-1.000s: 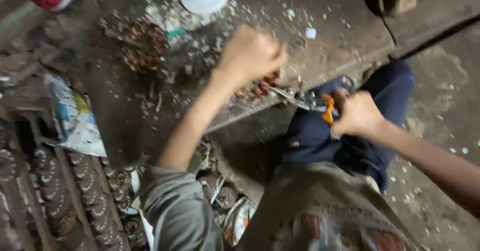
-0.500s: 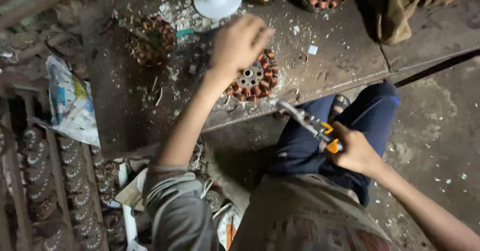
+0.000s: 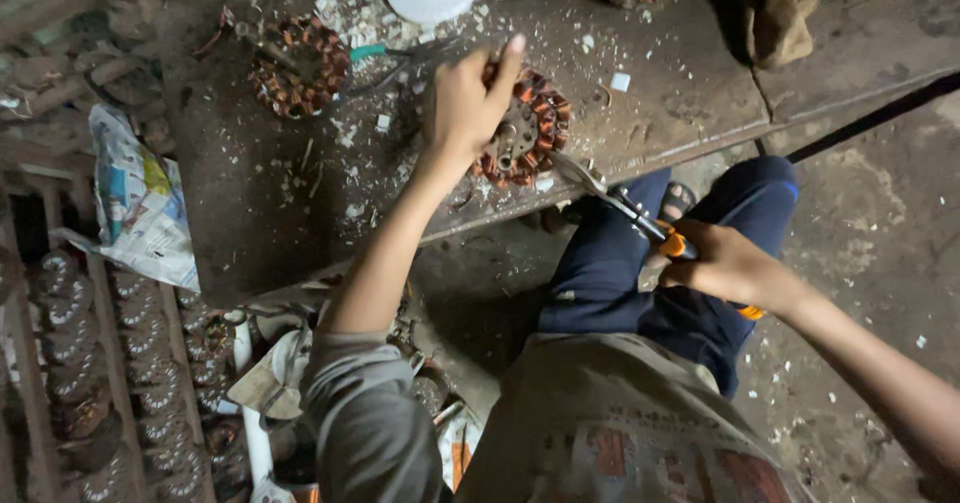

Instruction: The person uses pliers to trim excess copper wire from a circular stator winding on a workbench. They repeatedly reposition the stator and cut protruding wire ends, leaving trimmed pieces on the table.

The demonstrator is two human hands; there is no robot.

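L hand (image 3: 468, 103) grips stator (image 3: 525, 128) on bench (image 3: 300, 213), R hand (image 3: 725, 263) clenches pliers (image 3: 625, 203) at its edge; copper windings look mostly uncut.

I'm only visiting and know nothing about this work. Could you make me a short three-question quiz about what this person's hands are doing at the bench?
1. True or false: the left hand rests on a round copper-wound coil on the workbench.
2. What does the right hand hold? A) a hammer B) orange-handled pliers C) a paintbrush
3. Fill in: the pliers' metal tip points toward the ____ under the left hand.

Key
1. True.
2. B.
3. Coil; the tip lies at its lower right edge, at the bench's near edge.
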